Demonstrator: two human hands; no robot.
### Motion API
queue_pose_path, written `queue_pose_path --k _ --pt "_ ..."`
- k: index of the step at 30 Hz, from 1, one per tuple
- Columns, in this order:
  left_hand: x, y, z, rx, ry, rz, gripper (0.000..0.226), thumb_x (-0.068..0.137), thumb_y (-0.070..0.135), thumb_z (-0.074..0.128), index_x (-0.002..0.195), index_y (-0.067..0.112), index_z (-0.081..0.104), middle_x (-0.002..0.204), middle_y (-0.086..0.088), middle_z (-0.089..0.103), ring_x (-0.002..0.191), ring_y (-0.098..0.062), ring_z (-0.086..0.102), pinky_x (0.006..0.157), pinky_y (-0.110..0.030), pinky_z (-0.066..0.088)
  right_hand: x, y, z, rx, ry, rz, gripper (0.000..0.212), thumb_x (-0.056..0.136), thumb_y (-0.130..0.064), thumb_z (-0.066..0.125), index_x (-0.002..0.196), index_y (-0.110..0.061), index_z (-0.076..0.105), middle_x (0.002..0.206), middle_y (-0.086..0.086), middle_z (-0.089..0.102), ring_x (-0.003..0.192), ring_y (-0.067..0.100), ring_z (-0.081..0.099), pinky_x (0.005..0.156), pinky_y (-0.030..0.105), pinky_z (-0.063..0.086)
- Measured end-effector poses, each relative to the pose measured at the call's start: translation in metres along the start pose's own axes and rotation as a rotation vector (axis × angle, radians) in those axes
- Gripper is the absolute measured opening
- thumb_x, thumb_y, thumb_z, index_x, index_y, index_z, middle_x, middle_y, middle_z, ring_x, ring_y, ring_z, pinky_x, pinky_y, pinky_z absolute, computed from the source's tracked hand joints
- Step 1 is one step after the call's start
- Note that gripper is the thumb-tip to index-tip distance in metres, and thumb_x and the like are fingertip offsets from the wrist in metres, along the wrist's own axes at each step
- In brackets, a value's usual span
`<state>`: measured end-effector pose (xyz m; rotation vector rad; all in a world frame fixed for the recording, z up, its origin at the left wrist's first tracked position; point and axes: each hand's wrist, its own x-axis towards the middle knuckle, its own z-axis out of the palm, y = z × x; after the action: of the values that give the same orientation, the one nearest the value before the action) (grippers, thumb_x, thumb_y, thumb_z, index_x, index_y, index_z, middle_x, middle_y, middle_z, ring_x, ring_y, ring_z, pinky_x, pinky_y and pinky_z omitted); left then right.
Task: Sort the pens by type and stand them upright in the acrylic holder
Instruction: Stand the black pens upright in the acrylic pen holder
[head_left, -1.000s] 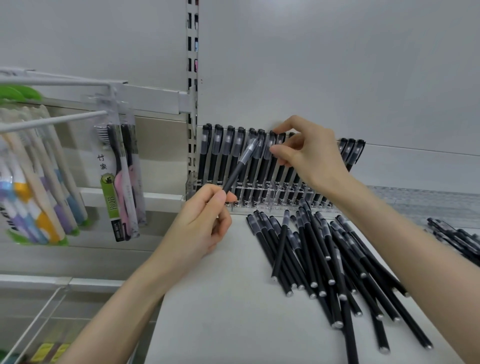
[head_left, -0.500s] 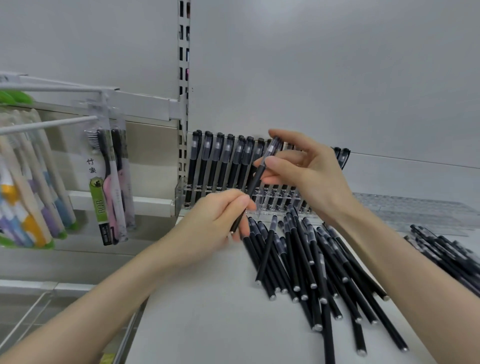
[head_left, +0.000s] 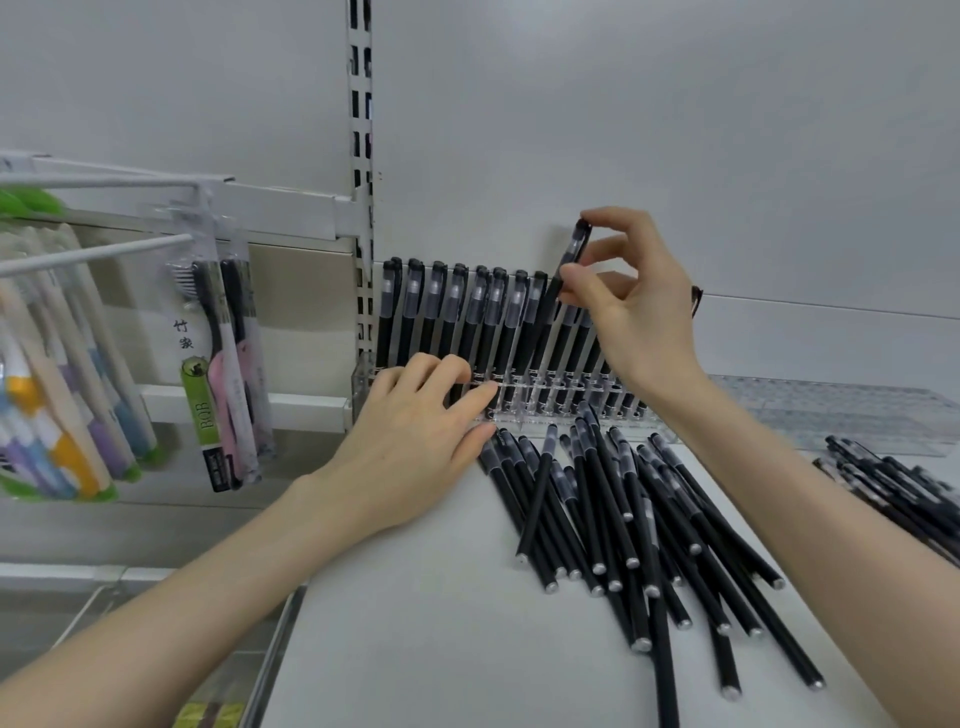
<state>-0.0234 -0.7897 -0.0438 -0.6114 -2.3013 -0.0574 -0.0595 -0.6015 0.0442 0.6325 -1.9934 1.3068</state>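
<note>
My right hand (head_left: 641, 312) pinches one black pen (head_left: 575, 250), tilted, over the row of pens (head_left: 457, 317) standing in the acrylic holder (head_left: 362, 383), while my left hand (head_left: 410, 441) rests loose-fingered, fingertips (head_left: 480, 393) at the holder's front. Under my hands a loose pile of pens (head_left: 602, 514) crowds the white shelf (head_left: 415, 649); toothbrush packs (head_left: 223, 364) hang left of my left hand. Bare shelf lies nearer me, its edge beneath my left forearm.

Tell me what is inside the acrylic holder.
Black pens stand in the holder, caps up. The left hand covers some front slots; the right hand hides part of the row.
</note>
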Motion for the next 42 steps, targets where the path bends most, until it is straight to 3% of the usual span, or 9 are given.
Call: queue_pose_path --k 5,11,19,26,37,42 --pt "0.001 0.000 -0.001 0.022 -0.006 0.002 0.043 0.093 0.040 0.036 0.115 0.014 0.063 0.104 -0.004 0.057 0.093 -0.024 0.047 0.074 -0.037 0.042 -0.006 0.012 0.008 -0.152 -0.133 -0.017 0.031 0.091 -0.008 0.061 0.119 -0.019 0.055 0.083 0.003 0.065 0.073 0.014 0.069 0.077 0.038 0.057" --pt "0.004 0.001 -0.003 0.024 -0.030 -0.010 0.045 0.093 0.041 0.034 0.112 0.015 0.064 0.102 -0.004 0.057 0.089 -0.026 0.051 0.071 -0.038 0.043 0.000 0.010 0.007 -0.227 -0.184 0.013 0.030 0.092 -0.008 0.061 0.119 -0.018 0.055 0.080 0.000 0.067 0.070 0.006 0.066 0.079 0.034 0.056" --pt "0.008 0.002 -0.005 0.025 -0.056 -0.031 0.047 0.092 0.042 0.032 0.107 0.014 0.067 0.095 -0.004 0.056 0.083 -0.026 0.051 0.065 -0.038 0.043 0.005 0.001 0.004 -0.249 -0.235 0.044 0.026 0.091 -0.005 0.060 0.112 -0.019 0.056 0.075 0.003 0.067 0.070 0.017 0.067 0.077 0.043 0.056" --pt "0.010 0.001 -0.007 0.017 -0.086 -0.041 0.048 0.092 0.044 0.031 0.106 0.015 0.067 0.094 -0.002 0.054 0.082 -0.024 0.049 0.064 -0.036 0.042 0.006 -0.005 0.002 -0.271 -0.252 0.065 0.025 0.091 -0.004 0.060 0.112 -0.017 0.055 0.075 0.005 0.068 0.068 0.013 0.066 0.076 0.037 0.057" --pt "0.009 0.002 -0.010 -0.003 -0.105 -0.041 0.049 0.091 0.043 0.030 0.108 0.014 0.067 0.094 -0.003 0.054 0.084 -0.025 0.050 0.064 -0.038 0.043 0.009 -0.006 0.003 -0.245 -0.247 0.102 0.026 0.089 -0.002 0.061 0.104 -0.022 0.054 0.073 0.008 0.068 0.068 0.018 0.067 0.077 0.041 0.057" --pt "0.009 0.002 -0.011 -0.008 -0.124 -0.050 0.050 0.091 0.044 0.029 0.106 0.015 0.067 0.094 -0.003 0.054 0.084 -0.025 0.050 0.064 -0.038 0.042 -0.002 0.002 0.008 -0.260 -0.232 0.111 0.026 0.090 -0.004 0.060 0.112 -0.018 0.056 0.073 0.002 0.067 0.061 0.004 0.064 0.070 0.031 0.056"
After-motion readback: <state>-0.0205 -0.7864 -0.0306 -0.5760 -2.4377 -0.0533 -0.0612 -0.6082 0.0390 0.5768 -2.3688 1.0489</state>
